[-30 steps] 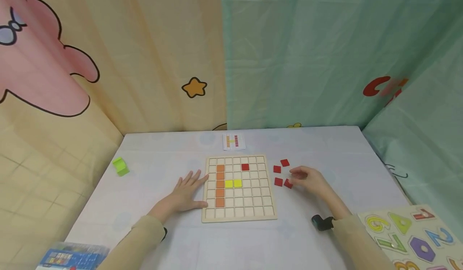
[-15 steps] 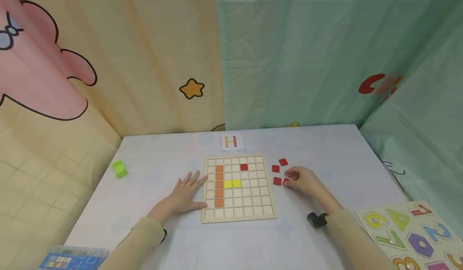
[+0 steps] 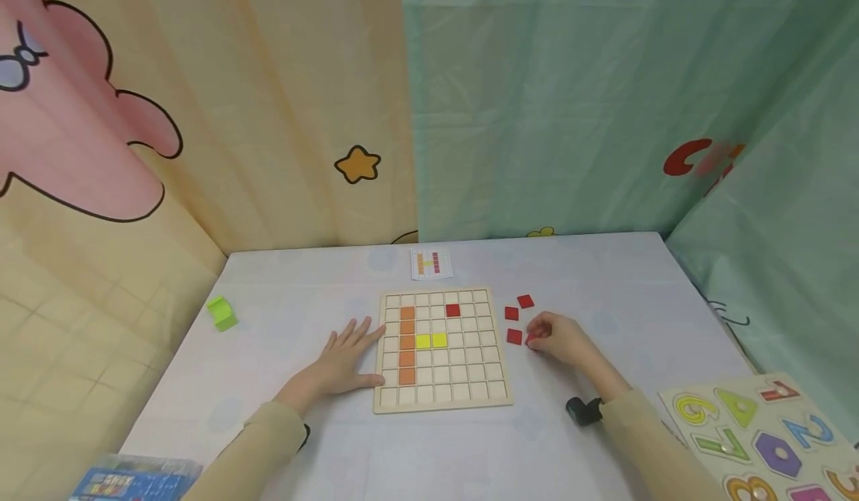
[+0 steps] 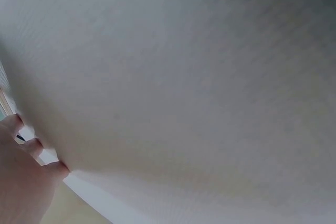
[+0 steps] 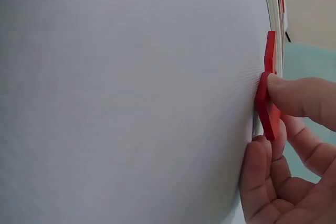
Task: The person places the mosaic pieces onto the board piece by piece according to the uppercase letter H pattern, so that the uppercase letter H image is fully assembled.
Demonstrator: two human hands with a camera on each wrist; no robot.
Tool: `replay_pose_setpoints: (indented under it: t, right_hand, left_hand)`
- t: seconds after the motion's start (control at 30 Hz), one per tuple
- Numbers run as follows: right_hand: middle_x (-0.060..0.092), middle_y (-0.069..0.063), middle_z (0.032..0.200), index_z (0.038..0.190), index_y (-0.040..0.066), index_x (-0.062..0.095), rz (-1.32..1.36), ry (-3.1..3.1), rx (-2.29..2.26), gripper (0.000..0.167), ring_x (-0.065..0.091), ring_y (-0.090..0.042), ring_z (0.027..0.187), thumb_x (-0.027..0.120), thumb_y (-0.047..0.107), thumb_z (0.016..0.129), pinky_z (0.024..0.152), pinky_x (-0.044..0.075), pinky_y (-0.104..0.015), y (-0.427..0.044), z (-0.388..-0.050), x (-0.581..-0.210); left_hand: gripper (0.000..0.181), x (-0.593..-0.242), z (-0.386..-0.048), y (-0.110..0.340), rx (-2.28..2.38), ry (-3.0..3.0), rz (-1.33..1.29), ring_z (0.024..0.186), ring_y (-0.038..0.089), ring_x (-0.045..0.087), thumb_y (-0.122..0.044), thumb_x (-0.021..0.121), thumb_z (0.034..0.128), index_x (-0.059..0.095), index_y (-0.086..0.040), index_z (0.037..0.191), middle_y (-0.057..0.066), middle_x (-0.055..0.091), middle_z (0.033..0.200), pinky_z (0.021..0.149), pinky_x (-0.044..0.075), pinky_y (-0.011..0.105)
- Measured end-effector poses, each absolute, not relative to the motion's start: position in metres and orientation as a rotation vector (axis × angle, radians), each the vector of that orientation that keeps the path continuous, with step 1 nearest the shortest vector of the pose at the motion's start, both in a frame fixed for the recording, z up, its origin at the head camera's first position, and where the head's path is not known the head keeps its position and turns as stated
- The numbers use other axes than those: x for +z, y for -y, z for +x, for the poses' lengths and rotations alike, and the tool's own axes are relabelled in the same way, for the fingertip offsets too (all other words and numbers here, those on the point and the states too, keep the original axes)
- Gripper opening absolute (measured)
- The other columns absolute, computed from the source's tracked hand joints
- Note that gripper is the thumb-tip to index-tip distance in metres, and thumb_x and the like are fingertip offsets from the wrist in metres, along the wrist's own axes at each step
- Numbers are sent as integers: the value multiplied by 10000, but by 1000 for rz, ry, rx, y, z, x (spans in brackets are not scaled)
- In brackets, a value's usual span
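Observation:
Between thumb and fingers my right hand (image 3: 562, 338) pinches a red square tile (image 5: 266, 107) just off the board's right side; the right wrist view shows it tipped up on an edge. Other loose red tiles (image 3: 514, 336) lie close by on the table. My left hand (image 3: 341, 359) rests flat with fingers spread, its fingertips and thumb touching the left edge of the wooden grid board (image 3: 443, 410). On the board are a column of orange tiles (image 3: 407, 358), two yellow tiles (image 3: 431, 341) beside it, and one red tile (image 3: 452, 310) at upper right.
A pattern card (image 3: 432, 264) lies behind the board. Green blocks (image 3: 222, 313) stand at the far left. A number-and-shape puzzle board (image 3: 731, 411) is at the right front, a blue box (image 3: 134, 480) at the left front. Curtains hang behind the table.
My right hand has moved slightly left and its fingers have closed on the nearest red tile, tilting it up. The left hand stays in place on the board's edge.

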State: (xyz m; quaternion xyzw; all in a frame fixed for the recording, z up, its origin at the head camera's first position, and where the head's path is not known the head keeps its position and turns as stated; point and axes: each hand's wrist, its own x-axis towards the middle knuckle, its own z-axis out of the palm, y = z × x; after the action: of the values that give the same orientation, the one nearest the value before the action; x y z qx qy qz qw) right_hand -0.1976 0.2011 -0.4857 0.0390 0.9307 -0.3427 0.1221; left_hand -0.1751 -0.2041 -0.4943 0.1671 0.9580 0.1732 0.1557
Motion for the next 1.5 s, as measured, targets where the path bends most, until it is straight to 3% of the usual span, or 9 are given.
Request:
replay_pose_setpoints:
  t: [0.47, 0.8, 1.03, 1.2, 1.5]
  right_hand:
    - [657, -93, 931, 1035, 32, 638, 99, -2736, -1035, 256, 585, -204, 833, 772, 93, 825, 771, 571, -363, -207, -182, -489]
    - [665, -101, 939, 1015, 36, 636, 89, -2728, -1197, 227, 591, -186, 790, 764, 116, 846, 707, 578, -291, -205, -186, -479]
    - [696, -129, 1002, 1049, 23, 658, 32, -2674, -1344, 240, 644, -191, 865, 754, 136, 860, 760, 582, -289, -187, -199, -468]
    - [718, -145, 1002, 1041, 9, 673, 4, -2597, -1455, 239, 663, -178, 858, 754, 138, 857, 730, 552, -256, -166, -212, -464]
    - [724, -74, 941, 996, 79, 721, 7, -2574, -1448, 184, 639, -161, 846, 778, 171, 847, 724, 518, -248, -119, -229, -465]
  left_hand:
    - [961, -493, -175, 204, 501, -2738, 478, 1521, 427, 35, -562, 733, 807, 270, -202, 1569, 148, 124, 1657, 1184, 26, 672]
    - [963, -494, -173, 206, 502, -2741, 464, 1521, 425, 35, -560, 736, 804, 273, -198, 1567, 150, 127, 1656, 1180, 28, 679]
    - [969, -493, -172, 206, 502, -2742, 452, 1522, 422, 36, -563, 738, 800, 271, -202, 1568, 148, 128, 1657, 1181, 28, 677]
    - [961, -493, -173, 205, 503, -2741, 465, 1523, 421, 29, -568, 727, 809, 265, -207, 1571, 142, 120, 1659, 1184, 21, 671]
    - [965, -491, -175, 203, 509, -2739, 474, 1522, 424, 31, -565, 730, 807, 265, -201, 1570, 146, 123, 1657, 1185, 19, 669]
